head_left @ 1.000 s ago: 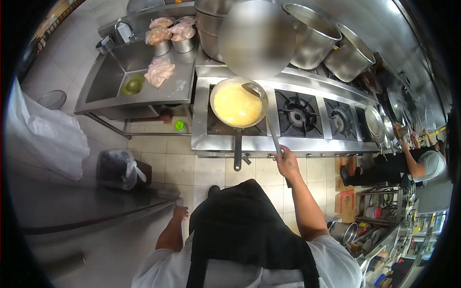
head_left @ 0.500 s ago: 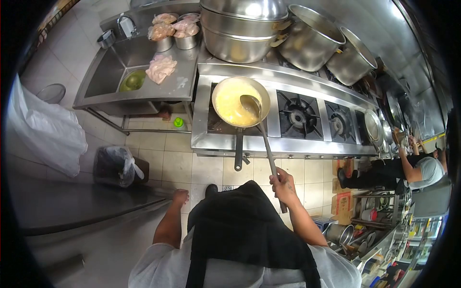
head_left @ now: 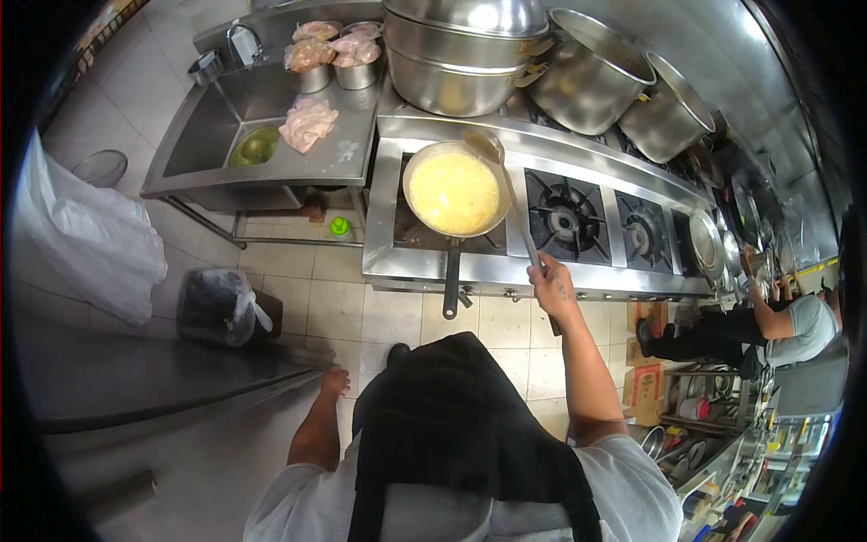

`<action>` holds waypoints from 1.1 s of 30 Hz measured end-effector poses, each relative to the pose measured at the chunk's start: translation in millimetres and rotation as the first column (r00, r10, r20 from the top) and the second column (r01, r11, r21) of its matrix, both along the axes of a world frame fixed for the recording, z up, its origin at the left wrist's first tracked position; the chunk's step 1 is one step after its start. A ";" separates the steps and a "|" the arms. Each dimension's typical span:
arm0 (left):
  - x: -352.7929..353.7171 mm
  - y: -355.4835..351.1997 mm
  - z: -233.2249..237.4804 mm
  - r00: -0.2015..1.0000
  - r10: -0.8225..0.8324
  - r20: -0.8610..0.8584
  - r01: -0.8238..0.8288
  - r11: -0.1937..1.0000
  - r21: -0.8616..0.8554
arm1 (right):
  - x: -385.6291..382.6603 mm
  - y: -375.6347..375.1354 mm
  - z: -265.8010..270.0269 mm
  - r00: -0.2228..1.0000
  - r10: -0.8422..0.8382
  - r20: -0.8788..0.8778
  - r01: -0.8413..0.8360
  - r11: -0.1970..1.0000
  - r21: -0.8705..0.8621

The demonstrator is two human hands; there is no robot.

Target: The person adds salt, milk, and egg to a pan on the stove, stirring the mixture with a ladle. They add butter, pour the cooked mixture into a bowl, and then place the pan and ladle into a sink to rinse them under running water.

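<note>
Fingers [head_left: 543, 269] of the right hand [head_left: 553, 287] are clamped round the long handle of the ladle [head_left: 484, 144], arm stretched out over the front of the stove [head_left: 424, 267]. The scoop end sits up at the far rim of the pan [head_left: 456, 191], lifted clear of the yellow mix [head_left: 452, 194] rather than sunk in it. The pan is on the leftmost burner, its black handle pointing back at the person.

The left hand [head_left: 334, 381] hangs low by the edge of the steel table [head_left: 135, 384]. I honestly can't tell if those fingers are curled or loose, or even touching the edge.

My read: this is the stir-and-scoop stage, with the ladle at the top of a stroke. The next pass would need the scoop dipped back in at a shallow angle without nudging the pan, since nothing is steadying its handle.

Further out, big steel pots [head_left: 461, 63] are stacked behind the burners, raw chicken [head_left: 307, 124] lies on the sink counter to the left, and another person [head_left: 795, 325] works far off to the right.
</note>
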State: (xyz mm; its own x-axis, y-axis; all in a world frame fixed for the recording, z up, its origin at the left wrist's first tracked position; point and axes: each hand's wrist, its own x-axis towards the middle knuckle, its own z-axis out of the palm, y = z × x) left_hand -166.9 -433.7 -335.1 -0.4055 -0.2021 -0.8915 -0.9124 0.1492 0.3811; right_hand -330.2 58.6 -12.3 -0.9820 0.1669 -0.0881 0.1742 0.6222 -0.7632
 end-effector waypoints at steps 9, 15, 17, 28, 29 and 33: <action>1.3 12.6 14.4 0.999 0.046 -0.028 -0.046 0.999 -0.007 | -2.4 -0.6 -6.0 0.998 0.043 0.047 -0.048 0.992 0.117; -26.2 34.1 26.8 0.986 -0.013 -0.167 0.024 0.997 0.068 | -0.3 -2.4 -21.1 0.994 0.110 -0.020 -0.102 0.963 0.250; -55.6 61.7 56.8 0.944 -0.074 -0.321 0.132 0.977 0.165 | 0.4 -9.0 -20.9 0.990 0.142 -0.015 -0.132 0.950 0.283; -153.5 210.2 172.8 0.846 -0.148 -0.512 0.444 0.728 0.523 | 29.1 -24.2 3.8 0.938 0.265 0.225 -0.337 0.852 0.400; -156.2 216.6 172.7 0.842 -0.128 -0.524 0.445 0.714 0.541 | 31.0 -24.4 8.9 0.937 0.264 0.229 -0.338 0.850 0.403; -157.0 223.6 172.5 0.824 -0.120 -0.553 0.451 0.729 0.514 | 39.9 -24.6 22.1 0.924 0.303 0.232 -0.369 0.866 0.337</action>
State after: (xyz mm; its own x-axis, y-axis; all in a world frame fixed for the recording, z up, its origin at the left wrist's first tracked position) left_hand -323.9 -210.2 -162.6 -0.7300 0.5019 -0.4638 -0.5546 -0.0384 0.8313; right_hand -290.3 34.0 9.8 -0.9605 -0.1184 -0.2517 0.0068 0.8946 -0.4467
